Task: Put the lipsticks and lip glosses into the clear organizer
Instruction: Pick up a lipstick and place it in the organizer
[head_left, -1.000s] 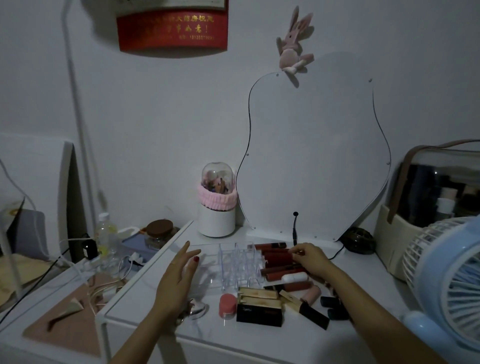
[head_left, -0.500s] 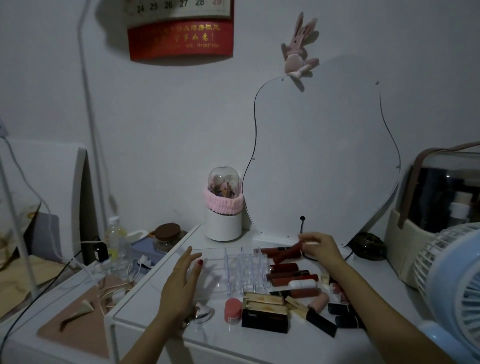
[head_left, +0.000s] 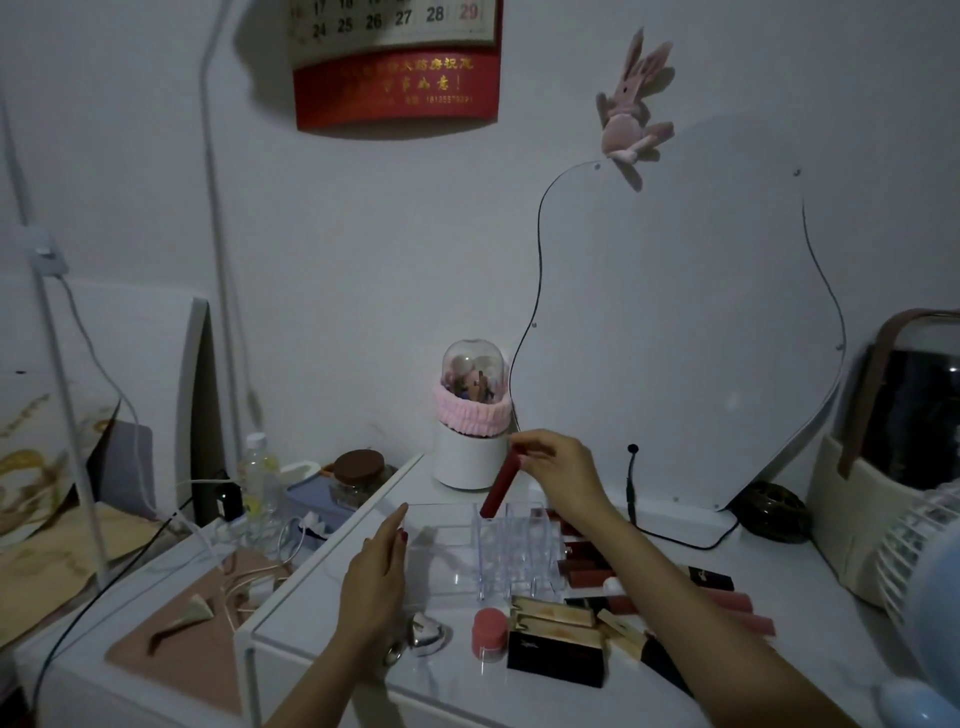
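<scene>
Right hand (head_left: 558, 475) pinches a dark red lipstick (head_left: 500, 486) by its top, tilted over the far-left slots of the clear organizer (head_left: 511, 553), while the left hand (head_left: 376, 574) rests flat with straight fingers against its left side.

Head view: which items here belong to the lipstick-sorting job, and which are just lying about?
Job: clear organizer; dark red tube pinched by right hand; loose tubes; left hand on the organizer.
Lying about: mirror; fan; brush holder; calendar.

A curvy mirror (head_left: 691, 332) leans on the wall before me, a pink plush rabbit (head_left: 635, 111) on its top edge, a red calendar (head_left: 397, 67) hanging left, a fan (head_left: 919, 566) at right.
</scene>
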